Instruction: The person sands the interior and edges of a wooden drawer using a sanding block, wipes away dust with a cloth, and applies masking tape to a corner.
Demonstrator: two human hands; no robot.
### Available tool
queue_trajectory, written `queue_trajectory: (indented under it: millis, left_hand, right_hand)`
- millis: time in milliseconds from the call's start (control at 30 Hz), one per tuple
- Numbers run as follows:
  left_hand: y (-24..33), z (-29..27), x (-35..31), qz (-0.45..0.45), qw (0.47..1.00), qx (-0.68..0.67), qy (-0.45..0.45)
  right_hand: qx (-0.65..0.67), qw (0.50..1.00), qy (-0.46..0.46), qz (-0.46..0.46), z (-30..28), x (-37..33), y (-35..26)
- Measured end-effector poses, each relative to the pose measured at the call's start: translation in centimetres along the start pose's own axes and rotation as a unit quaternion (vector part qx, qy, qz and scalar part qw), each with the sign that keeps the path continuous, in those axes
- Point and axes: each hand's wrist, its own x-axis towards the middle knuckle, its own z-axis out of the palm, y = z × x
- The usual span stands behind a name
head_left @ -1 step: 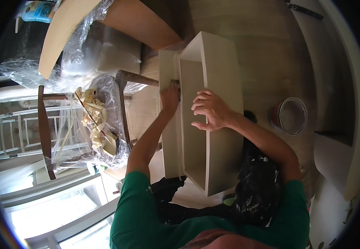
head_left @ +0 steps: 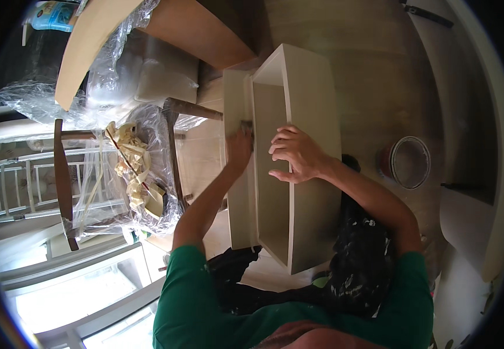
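A pale drawer (head_left: 313, 157) stands on its side before me, its hollow facing left and its wide front panel (head_left: 242, 198) on the left. Along the inner face of that panel, close to the seam with the box, my left hand (head_left: 239, 148) presses a small dark block (head_left: 246, 125), closed around it. The block is blurred and partly covered by the fingers. My right hand (head_left: 298, 154) lies across the long upper rim of the drawer, fingers curled over it into the hollow and thumb apart.
Left of the drawer stands a dark wooden chair (head_left: 172, 134) draped in clear plastic, with crumpled masking tape (head_left: 133, 157) on it. A round tub (head_left: 409, 163) is on the wooden floor (head_left: 374, 87) at right. A curved wooden piece (head_left: 89, 49) juts in at upper left.
My left hand and the dark block have slid slightly toward me along the panel. My right hand and the drawer stay practically where they were.
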Motion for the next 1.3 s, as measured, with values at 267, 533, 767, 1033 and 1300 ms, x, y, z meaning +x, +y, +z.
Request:
queue_trajectory:
  millis: [267, 533, 767, 1033, 1300]
  left_hand:
    - [0.9, -12.8, -12.3, 0.030, 0.946, -0.285, -0.150]
    - [-4.2, -3.9, 11.3, -0.049, 0.986, -0.154, 0.045]
    - [-5.0, 2.2, 17.9, -0.019, 0.999, -0.033, 0.012]
    - [-2.9, -0.9, 10.3, 0.008, 0.997, -0.020, -0.075]
    - [3.7, -4.9, -19.4, 0.103, 0.956, -0.137, -0.238]
  right_hand:
    - [0.015, 0.999, 0.040, 0.001, 0.6, -0.6, 0.3]
    - [0.002, 1.000, 0.013, 0.015, -0.2, -0.3, 0.2]
    - [-0.002, 1.000, 0.010, 0.021, -0.2, -0.8, 0.2]
    - [-0.001, 1.000, 0.011, 0.013, 0.0, -0.7, 0.3]
    - [0.002, 1.000, 0.015, 0.007, 0.4, 0.1, 0.1]
